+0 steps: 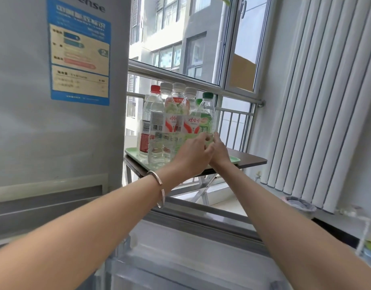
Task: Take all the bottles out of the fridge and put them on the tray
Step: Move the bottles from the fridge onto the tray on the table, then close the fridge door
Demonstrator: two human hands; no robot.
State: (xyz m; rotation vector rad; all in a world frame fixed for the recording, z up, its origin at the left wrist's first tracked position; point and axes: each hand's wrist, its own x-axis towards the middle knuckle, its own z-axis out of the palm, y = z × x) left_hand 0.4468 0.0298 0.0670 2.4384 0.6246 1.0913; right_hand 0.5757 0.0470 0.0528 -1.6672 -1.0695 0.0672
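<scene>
Several clear plastic bottles stand packed together on a light green tray [234, 159] beside the grey fridge [34, 126]. One at the left has a red cap [155, 88], three have white caps [179, 87], and a green-capped bottle [207, 111] stands at the right end. Both my hands reach out to the lower part of that green-capped bottle. My left hand [192, 156], with a bracelet on its wrist, curls around it from the front. From the right side, my right hand [219, 152] closes on it. The hands hide the bottle's base.
The tray rests on a small brown folding table [252, 160] in front of a window with a metal railing [180, 78]. An open fridge compartment [180, 258] lies below my arms. White vertical slats [326, 101] fill the right side, with a lined bin [299, 204] beneath them.
</scene>
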